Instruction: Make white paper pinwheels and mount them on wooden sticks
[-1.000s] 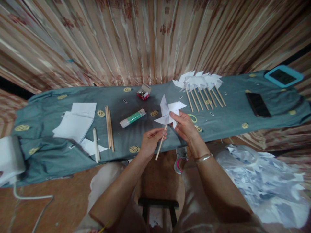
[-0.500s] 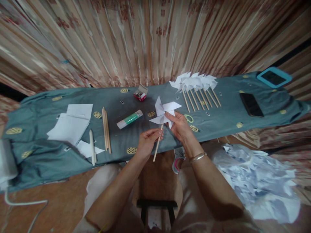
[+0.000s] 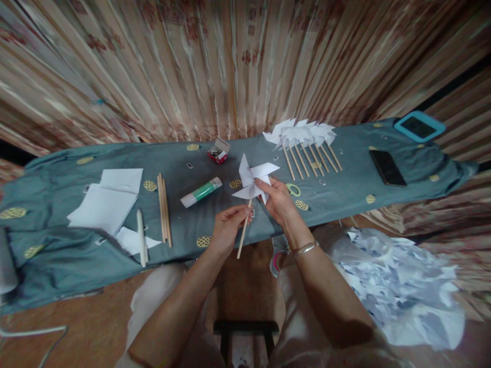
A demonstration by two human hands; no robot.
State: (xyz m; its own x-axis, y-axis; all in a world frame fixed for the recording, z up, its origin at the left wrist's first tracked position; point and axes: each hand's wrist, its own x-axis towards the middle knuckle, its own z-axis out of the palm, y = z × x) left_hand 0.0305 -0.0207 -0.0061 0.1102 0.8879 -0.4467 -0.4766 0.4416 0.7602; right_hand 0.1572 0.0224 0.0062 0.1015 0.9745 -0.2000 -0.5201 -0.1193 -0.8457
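A white paper pinwheel (image 3: 246, 176) on a wooden stick (image 3: 242, 239) is held between my two hands, above the near edge of the cloth-covered table. The fingers of my left hand (image 3: 229, 225) pinch the stick just below the paper blades. My right hand (image 3: 279, 199) grips the pinwheel from the right, its thumb against the centre where a small pin head shows. Behind the right hand lies a pair of scissors with a green handle (image 3: 293, 189). A green and white glue stick (image 3: 201, 192) rests to the left of the pinwheel.
Several finished pinwheels (image 3: 307, 137) lie in a row at the back. An open red box of pins (image 3: 218, 152) is near the middle. Wooden sticks (image 3: 163, 209), paper sheets (image 3: 107, 204) and a white pen (image 3: 141, 235) lie left. A phone (image 3: 387, 167) and blue-framed tablet (image 3: 420, 126) sit right; a bag of paper scraps (image 3: 402, 286) is below.
The whole view has shifted slightly, so the table things appear a little further left. Both hands keep their hold on the pinwheel, with the thumb still at its centre.
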